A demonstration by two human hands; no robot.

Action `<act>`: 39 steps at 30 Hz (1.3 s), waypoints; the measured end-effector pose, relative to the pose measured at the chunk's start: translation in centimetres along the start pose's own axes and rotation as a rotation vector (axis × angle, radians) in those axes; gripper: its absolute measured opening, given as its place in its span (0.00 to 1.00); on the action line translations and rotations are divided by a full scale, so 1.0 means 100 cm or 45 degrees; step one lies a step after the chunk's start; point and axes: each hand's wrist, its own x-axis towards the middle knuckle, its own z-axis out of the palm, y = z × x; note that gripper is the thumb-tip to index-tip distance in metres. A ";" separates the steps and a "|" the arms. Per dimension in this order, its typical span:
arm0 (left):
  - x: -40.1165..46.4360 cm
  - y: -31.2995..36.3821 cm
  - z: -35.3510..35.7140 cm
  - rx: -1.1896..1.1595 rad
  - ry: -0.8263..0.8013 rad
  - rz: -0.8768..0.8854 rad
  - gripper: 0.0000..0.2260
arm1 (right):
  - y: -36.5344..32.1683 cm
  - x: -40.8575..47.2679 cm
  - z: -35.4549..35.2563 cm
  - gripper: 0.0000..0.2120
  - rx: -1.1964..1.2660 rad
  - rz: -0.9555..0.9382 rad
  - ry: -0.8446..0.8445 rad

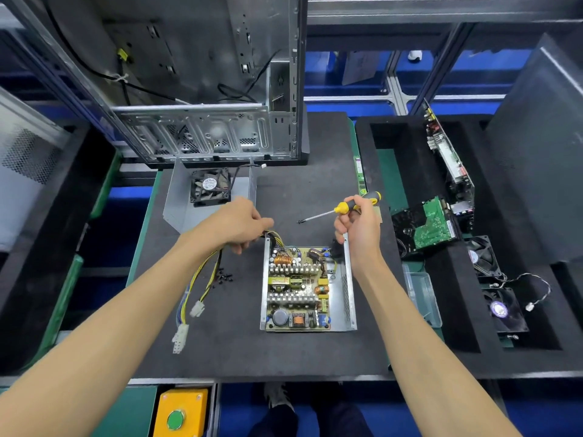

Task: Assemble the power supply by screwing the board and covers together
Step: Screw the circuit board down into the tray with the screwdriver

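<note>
Head view: left hand (239, 223) pinches wire bundle (205, 272) at board (298, 287) corner, likely steering it clear of lower cover (345, 288). Right hand (359, 227) grips screwdriver (344, 207), tip idle, pointing toward left hand. Loose screws (224, 276) below left hand on worktop (236, 348). Fan cover (202, 193) beyond left hand; fan label unreadable.

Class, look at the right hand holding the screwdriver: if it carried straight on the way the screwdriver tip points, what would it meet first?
The right hand aims the screwdriver leftward and slightly down, toward the left hand at the wire bundle. That hand probably comes first, though depth is unclear.
</note>
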 end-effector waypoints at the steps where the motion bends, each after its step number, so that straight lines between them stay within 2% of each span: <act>1: 0.000 0.002 0.002 0.092 0.019 0.002 0.22 | 0.000 0.000 0.000 0.13 -0.002 0.004 -0.002; 3: 0.000 0.006 0.007 0.239 0.091 0.012 0.22 | -0.001 -0.001 0.001 0.13 -0.013 0.015 -0.001; 5: -0.001 0.007 0.009 0.239 0.111 0.007 0.18 | -0.003 -0.002 0.001 0.13 -0.027 0.020 -0.001; 13: -0.010 0.004 0.008 -0.122 -0.075 -0.038 0.15 | -0.010 -0.010 -0.006 0.13 -0.122 -0.018 -0.041; 17: -0.006 0.008 0.008 -0.073 -0.080 0.015 0.16 | -0.011 -0.008 -0.006 0.14 -0.216 -0.009 -0.057; 21: -0.001 0.008 0.008 -0.086 -0.081 0.024 0.17 | -0.012 -0.005 -0.007 0.15 -0.163 0.029 -0.076; 26: 0.000 -0.010 0.009 -0.377 -0.247 -0.037 0.09 | -0.010 -0.002 -0.008 0.13 -0.190 0.035 -0.116; 31: -0.014 -0.030 0.024 -0.623 -0.253 0.114 0.06 | -0.007 0.000 -0.009 0.12 -0.233 0.069 -0.012; 35: -0.028 -0.039 0.039 -0.628 -0.162 0.236 0.08 | -0.003 0.002 -0.010 0.12 -0.243 0.052 0.036; 39: -0.040 -0.039 0.045 -0.658 -0.155 0.250 0.10 | -0.003 0.004 -0.009 0.10 -0.272 0.076 0.012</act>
